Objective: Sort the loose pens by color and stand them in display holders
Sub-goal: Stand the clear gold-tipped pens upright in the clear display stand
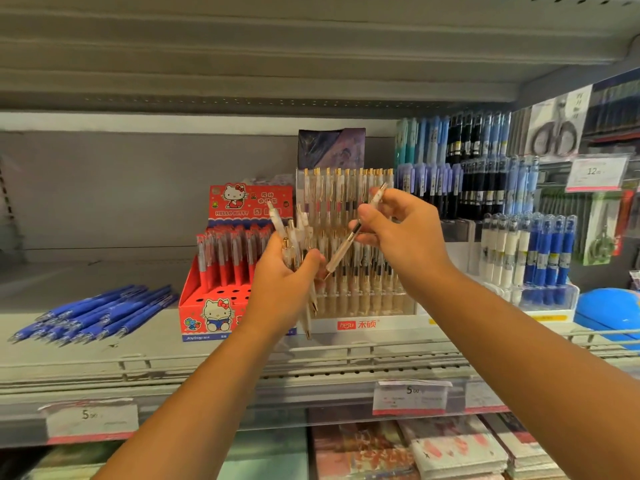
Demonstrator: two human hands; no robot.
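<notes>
Before the clear acrylic pen holder (360,299) at the shelf's middle, I see both hands raised. Left hand (280,289): fingers curled tight around a bunch of white-and-gold pens (298,251), tips pointing down. Right hand (401,226): thumb and fingers pinched on a single white-and-gold pen (349,237), held slanted, its tip just beside the bunch. Matching pens stand in rows in the holder behind. Left of it, a red Hello Kitty display box (214,306) holds red pens; farther left, loose blue pens (100,313) lie piled on the shelf (156,355). Blue and white pens (530,254) stand at right.
</notes>
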